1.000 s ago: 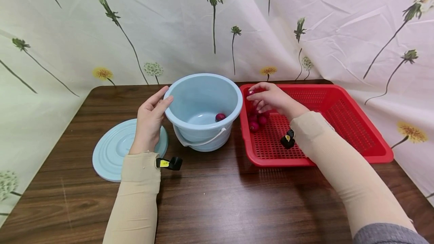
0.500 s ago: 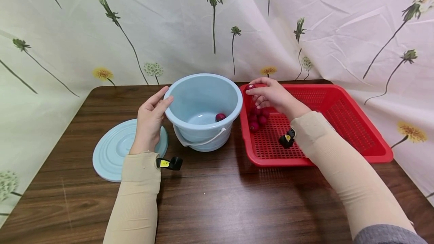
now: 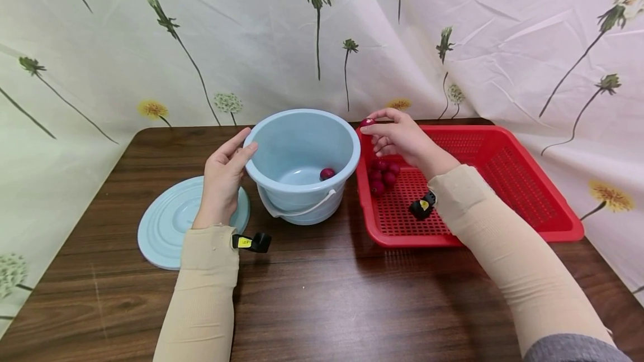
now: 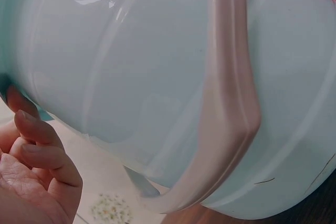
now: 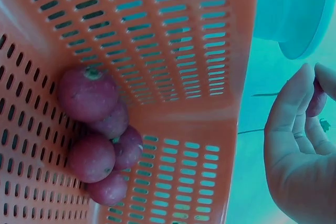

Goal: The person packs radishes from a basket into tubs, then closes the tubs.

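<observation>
Above the dark wood-grain surface (image 3: 312, 295), one small round purple-red radish (image 3: 368, 122) is pinched by the right hand (image 3: 402, 137), just right of the round light-blue plastic bucket (image 3: 297, 197), whose left side the left hand (image 3: 223, 175) grips.

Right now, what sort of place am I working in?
Probably a staged indoor tabletop workspace: a brown wood-grain table, a draped white dandelion-print cloth backdrop, and black wrist-worn devices suggest it.

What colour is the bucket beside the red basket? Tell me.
The bucket is light blue; the head view shows it best.
</observation>
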The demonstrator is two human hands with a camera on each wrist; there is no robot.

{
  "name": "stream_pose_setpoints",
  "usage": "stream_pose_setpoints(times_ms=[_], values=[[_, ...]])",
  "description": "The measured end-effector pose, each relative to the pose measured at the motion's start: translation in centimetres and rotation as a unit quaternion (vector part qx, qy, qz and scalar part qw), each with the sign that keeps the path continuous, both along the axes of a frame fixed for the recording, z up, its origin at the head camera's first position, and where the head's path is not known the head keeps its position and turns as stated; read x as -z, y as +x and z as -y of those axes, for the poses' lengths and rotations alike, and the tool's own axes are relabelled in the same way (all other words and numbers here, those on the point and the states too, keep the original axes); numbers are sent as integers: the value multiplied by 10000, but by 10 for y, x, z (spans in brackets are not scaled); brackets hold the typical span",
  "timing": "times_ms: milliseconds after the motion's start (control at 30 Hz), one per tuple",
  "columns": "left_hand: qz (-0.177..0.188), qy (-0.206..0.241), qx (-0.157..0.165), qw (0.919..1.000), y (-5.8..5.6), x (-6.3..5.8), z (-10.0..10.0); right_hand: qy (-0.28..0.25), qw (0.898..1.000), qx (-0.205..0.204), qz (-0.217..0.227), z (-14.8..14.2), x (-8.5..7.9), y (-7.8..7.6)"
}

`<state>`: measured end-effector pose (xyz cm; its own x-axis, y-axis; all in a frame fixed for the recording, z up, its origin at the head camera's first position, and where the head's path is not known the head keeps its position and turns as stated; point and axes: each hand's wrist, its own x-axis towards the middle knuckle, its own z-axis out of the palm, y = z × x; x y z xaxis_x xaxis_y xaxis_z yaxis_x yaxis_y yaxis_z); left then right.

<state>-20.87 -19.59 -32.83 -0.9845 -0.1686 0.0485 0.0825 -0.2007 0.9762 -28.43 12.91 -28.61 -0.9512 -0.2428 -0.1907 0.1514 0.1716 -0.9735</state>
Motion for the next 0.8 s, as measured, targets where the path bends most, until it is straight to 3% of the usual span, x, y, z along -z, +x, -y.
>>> stream_pose_setpoints(times_ms=[800], values=[[56,-76,-72,9999,-1,0,-1,-354,9991,-116,-192,18,-13,12]])
